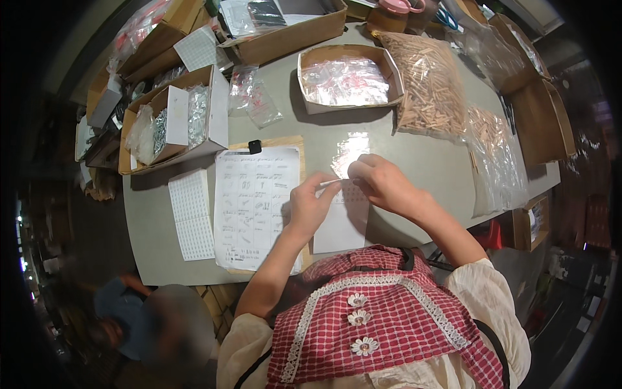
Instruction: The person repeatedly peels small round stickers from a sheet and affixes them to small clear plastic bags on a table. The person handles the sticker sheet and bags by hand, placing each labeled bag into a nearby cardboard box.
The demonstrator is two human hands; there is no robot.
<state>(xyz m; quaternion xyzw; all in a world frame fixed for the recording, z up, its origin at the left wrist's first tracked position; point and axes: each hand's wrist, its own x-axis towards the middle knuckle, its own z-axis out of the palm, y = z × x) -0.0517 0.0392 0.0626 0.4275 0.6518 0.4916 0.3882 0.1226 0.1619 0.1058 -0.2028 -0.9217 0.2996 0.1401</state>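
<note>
Several boxes (173, 123), probably hardware-filled, nearby.

Both hands raised together, left hand (311, 204) fingers pinched, right hand (382, 181) curled, fingertips meeting

Your hands pinch a small clear bag (348, 153) above a white label sheet (341, 220); a dowel bag (429, 84) lies beyond.

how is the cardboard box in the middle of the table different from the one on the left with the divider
The middle box is shallow, undivided and filled with clear plastic packets. The left box is bigger, split by a white divider and holds bags of silvery metal hardware. Both are open brown cardboard, lying on the grey table beyond both hands.
</note>
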